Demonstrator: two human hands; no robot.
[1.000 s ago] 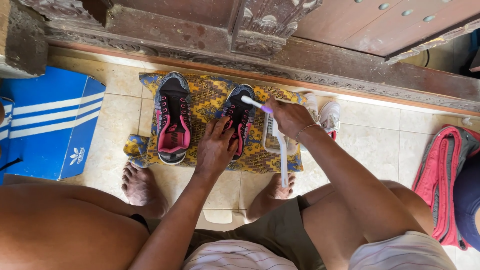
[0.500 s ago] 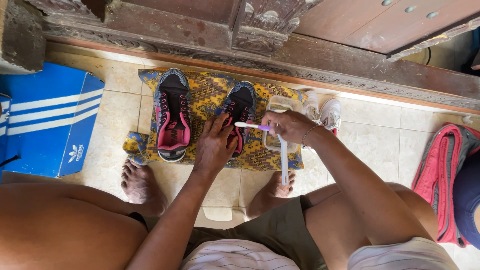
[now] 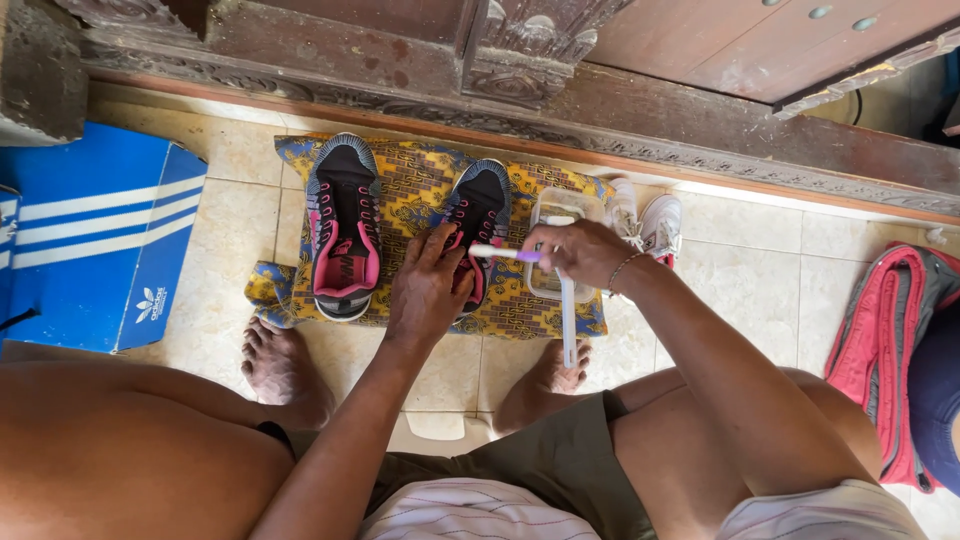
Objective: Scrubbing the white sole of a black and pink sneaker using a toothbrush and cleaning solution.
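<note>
A person sits on the floor w/ bare feet, looking down at two shoes. Both shoes are black and pink and lie side by side on a yellow patterned cloth (image 3: 420, 195).

The left hand (image 3: 428, 285) lies flat on the right-side shoe (image 3: 480, 215), fingers spread a bit and bent over it. It presses on the shoe and covers its lower half, so only the toe part shows. The left-side shoe (image 3: 343, 225) is just beside it, not touched, w/ its pink inside showing.

The right hand (image 3: 580, 255) is closed around a toothbrush (image 3: 500, 252). The brush is white w/ a purple bit near the hand. Its tip points left and sits right at the shoe, next to the left hand's fingers. Can't tell if the bristles touch the shoe. There is a thin bracelet on the right wrist.

Under the right hand is a clear plastic tub (image 3: 560, 205) on the cloth. A long white stick-like thing (image 3: 568, 320) runs down from the tub toward the right foot; can't tell what it is.

A pair of white shoes (image 3: 650, 220) is just past the cloth, on the tile floor (image 3: 740, 260). A big blue box w/ white stripes (image 3: 95, 240) is well off to the left. A red and grey bag (image 3: 890, 340) lies at the far right. A carved wooden door frame (image 3: 520, 70) runs along the top.
</note>
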